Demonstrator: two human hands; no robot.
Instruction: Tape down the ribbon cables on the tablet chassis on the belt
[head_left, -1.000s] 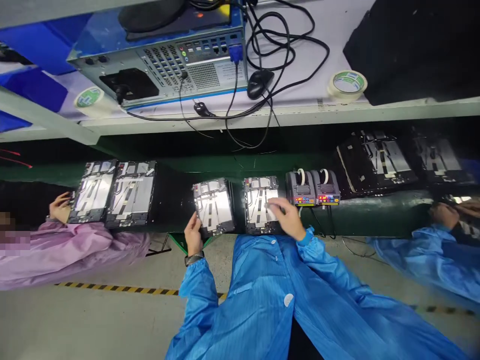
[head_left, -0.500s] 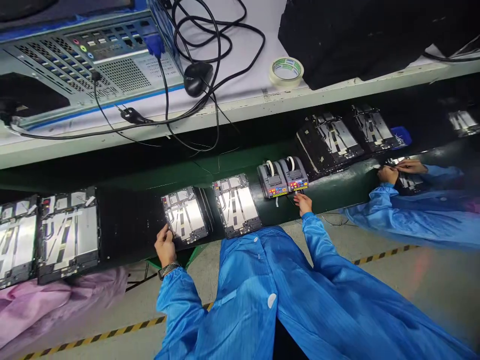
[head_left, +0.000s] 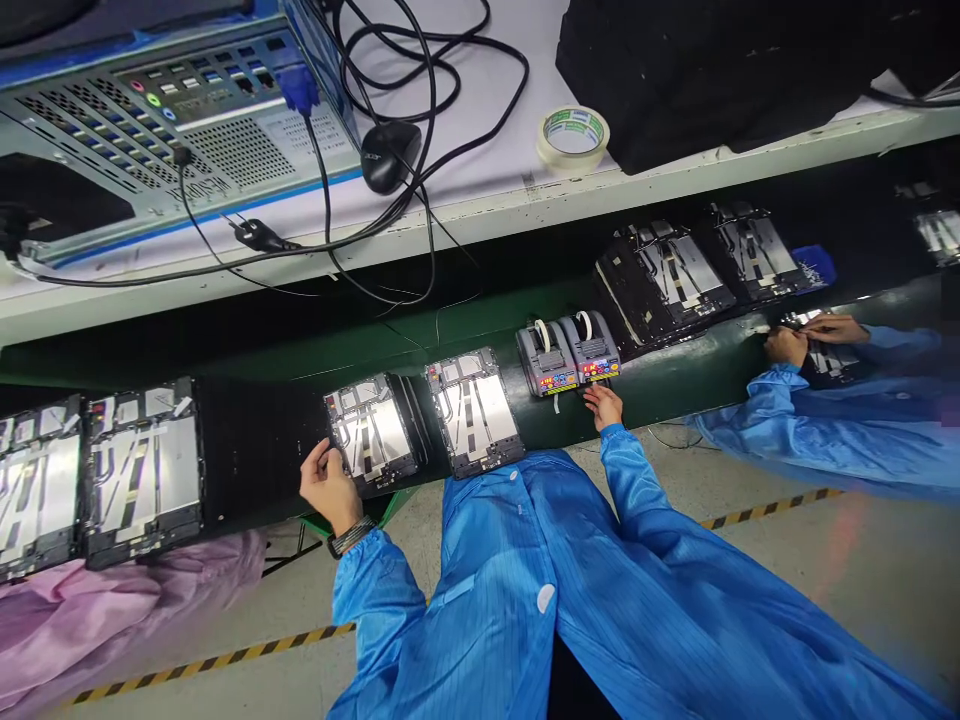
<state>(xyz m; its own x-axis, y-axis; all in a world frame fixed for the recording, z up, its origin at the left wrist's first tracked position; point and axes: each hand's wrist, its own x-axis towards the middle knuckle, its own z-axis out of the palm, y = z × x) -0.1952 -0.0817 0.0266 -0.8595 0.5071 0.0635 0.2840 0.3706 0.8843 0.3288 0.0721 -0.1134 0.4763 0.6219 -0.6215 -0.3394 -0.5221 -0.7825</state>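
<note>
My left hand [head_left: 328, 485], with a dark watch on the wrist, curls at the lower left edge of a tablet chassis [head_left: 371, 428] lying on the dark conveyor belt [head_left: 255, 450]. Whether those fingers pinch anything small, I cannot tell. A second silver chassis [head_left: 472, 410] lies to its right, below my chest. My right hand [head_left: 604, 405] rests on the belt with its fingers loose, just below a pair of grey tape dispensers [head_left: 547, 360] with holding nothing visible. More chassis [head_left: 142, 470] lie at the left, and others [head_left: 660, 280] lie beyond the dispensers.
A co-worker's hands [head_left: 806, 345] in blue sleeves work on a chassis at the right. A pink sleeve [head_left: 97, 600] lies at the lower left. Above the belt, a shelf holds a computer case [head_left: 172, 130], cables, a mouse [head_left: 390, 157] and a tape roll [head_left: 573, 138].
My view has swung left along the belt. My right hand has moved off the second chassis to the dispensers. My left hand has shifted to the first chassis's left edge.
</note>
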